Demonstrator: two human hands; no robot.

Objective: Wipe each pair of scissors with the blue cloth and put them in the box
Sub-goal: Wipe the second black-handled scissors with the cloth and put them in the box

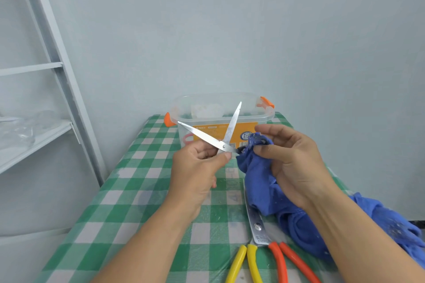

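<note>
- A white shelf unit (36,128) was seen at the far left, beside the table (128,193) with its green-checked cover.
- The left hand (197,170) was pinched on the open scissors (231,125) just below the pivot, apparently so that the bare blades were held steady and pointed away from the body.
- The blades were spread wide in front of the clear box (266,117), probably so that each face could be reached; they had not yet been put inside.
- A pink handle (188,138) could be made out through the box wall, suggesting that one pair had already been stowed.
- More scissors (257,225), with yellow and orange handles, were left lying near the front edge, judged to be awaiting their turn.
- The blue cloth (257,181) was bunched over the handle end of the held pair, its slack trailing onto the table.
- The right hand (296,163) was closed round that cloth, close to the left hand, the wiping judged to be under way.
</note>
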